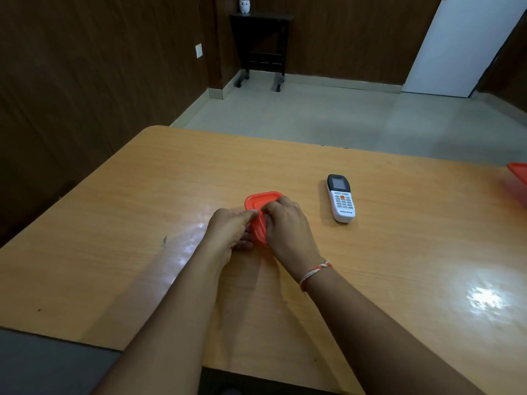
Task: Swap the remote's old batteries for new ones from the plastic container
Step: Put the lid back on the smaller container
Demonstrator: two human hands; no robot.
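Both hands meet over the plastic container point(261, 205) near the middle of the glossy wood-grain worktop point(399, 266). The left hand point(231, 232) cups its side; the right hand point(285, 223) pinches the ridged orange lid, fingers curled. The white remote point(340, 198), rounded and face up, lies just to the right, apart. Bare worktop spreads wide toward every edge; another orange lid point(519, 178) pokes in at the right edge.

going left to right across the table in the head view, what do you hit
left hand → orange-lidded container → right hand → remote → second orange container at the right edge
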